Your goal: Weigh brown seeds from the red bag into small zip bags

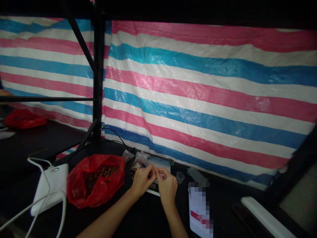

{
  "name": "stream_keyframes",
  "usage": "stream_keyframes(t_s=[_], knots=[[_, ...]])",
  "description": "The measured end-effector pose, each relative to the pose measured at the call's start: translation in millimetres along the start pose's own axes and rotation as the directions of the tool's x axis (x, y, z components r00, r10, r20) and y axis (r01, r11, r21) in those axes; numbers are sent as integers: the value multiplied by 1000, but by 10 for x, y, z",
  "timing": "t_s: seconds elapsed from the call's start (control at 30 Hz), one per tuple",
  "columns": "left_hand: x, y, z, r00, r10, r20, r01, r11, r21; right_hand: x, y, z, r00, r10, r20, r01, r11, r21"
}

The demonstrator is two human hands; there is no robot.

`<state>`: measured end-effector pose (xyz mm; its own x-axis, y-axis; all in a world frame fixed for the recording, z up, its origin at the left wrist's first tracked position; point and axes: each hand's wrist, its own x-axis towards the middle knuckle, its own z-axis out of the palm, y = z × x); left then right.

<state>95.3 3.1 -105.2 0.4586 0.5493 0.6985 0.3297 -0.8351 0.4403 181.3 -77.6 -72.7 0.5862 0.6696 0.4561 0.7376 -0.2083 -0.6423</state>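
My left hand [142, 181] and my right hand [167, 185] meet at the fingertips, both pinched closed. Between them is the edge of a small translucent plastic bag [148, 162]; its lower part is hard to make out. Under the hands lies a flat device with a pale top [160, 162], resembling a small scale and mostly covered. Just behind my left hand are small clear bags [137, 162] with brownish contents. To the left, an open red plastic bag [99, 195] holds many small brown pieces [105, 172]. A small clear cup [180, 177] stands right of my right hand.
Flat clear bags [197, 175] lie behind a lit phone [199, 211]. A white box [53, 186] with looping white cables [61, 198] sits at left. A long white bar [266, 216] lies at right. Black frame posts [98, 72] and striped sheeting [198, 86] stand behind.
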Motion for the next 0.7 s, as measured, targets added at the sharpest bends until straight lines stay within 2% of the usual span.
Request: stream_keyframes(t_s=[0.13, 0.3, 0.4, 0.53, 0.7], knots=[[-14, 0, -8, 1000, 9, -2, -9, 1000, -11, 10, 26, 15, 1000, 11, -13, -11, 1000, -25], [-43, 76, -35, 999, 38, 25, -37, 999, -34, 122, 134, -80, 979, 97, -181, -99, 995, -4], [-27, 132, -37, 998, -6, 55, 8, 999, -38, 129, 117, -109, 987, 9, -162, -6, 1000, 19], [17, 164, -44, 985, -175, 10, 175, 983, -58, 39, -29, -88, 984, -143, -106, 145, 989, 13], [17, 151, -39, 984, -178, -14, 177, 982, -70, -6, -82, -95, 976, -180, -118, 178, 984, -30]])
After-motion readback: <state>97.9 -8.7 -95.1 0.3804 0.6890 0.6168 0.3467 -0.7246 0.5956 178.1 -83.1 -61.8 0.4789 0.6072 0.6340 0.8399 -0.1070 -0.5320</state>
